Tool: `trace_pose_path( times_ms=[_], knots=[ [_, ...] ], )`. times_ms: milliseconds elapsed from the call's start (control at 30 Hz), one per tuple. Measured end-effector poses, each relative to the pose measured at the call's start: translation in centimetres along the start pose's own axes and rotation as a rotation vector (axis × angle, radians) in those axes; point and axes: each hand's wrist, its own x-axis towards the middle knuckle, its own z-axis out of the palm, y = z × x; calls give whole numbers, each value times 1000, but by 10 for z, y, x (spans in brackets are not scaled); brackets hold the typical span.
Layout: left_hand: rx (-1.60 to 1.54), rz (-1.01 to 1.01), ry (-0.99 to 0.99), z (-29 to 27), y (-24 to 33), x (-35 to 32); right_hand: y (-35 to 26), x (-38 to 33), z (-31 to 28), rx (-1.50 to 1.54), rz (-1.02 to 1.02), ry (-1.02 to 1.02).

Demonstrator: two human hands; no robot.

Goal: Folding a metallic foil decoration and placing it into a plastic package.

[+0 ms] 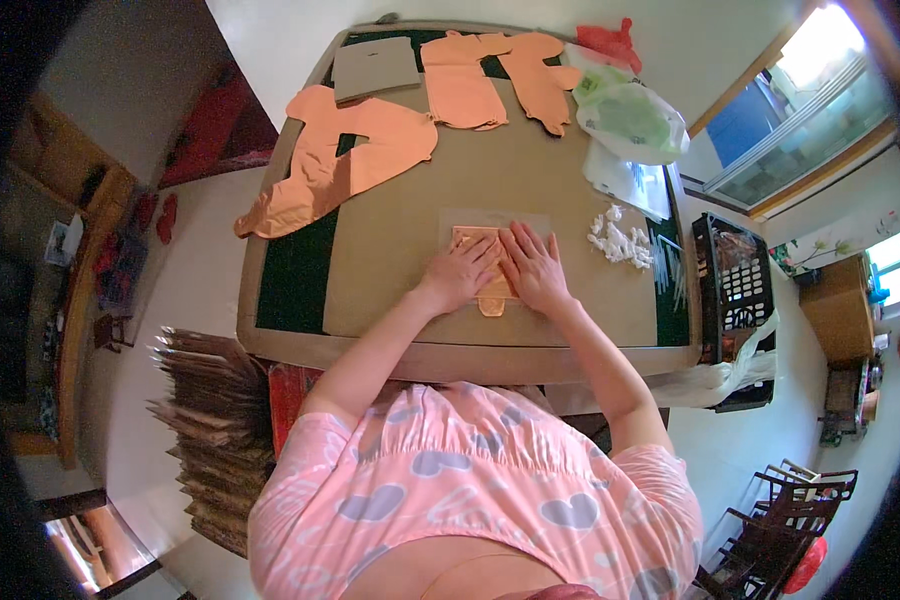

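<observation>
Both hands press flat on a small folded copper-pink foil piece (491, 307), which looks like a deflated foil balloon, at the middle of the table. My left hand (464, 270) lies over its left part, fingers stretched out. My right hand (532, 264) covers its right edge, its fingers also straight and slightly spread. A rounded tab of the foil sticks out toward me below the hands. A clear plastic sheet or bag (456, 217) shows around the foil's far end; how the two lie together is partly hidden by my hands.
Larger flat foil balloons (380, 165) lie at the table's far side, near a stack of grey cards (377, 68). To the right are plastic bags (630, 118), a white crumpled heap (622, 240) and thin straws (668, 270). A black crate (735, 280) stands beside the table; stacked cardboard (210, 430) is at left.
</observation>
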Motion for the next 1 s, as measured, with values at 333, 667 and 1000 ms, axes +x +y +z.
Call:
trace_pose_path(
  times_ms=[333,667,1000],
  knots=[
    [-79,56,140,-5,1,-6,-6,-82,-33,300,-191,112],
    [-110,23,47,-18,5,-4,-17,-76,-52,284,-134,152],
    [-141,4,40,-18,5,-4,-15,-80,-40,229,-50,146]
  ],
)
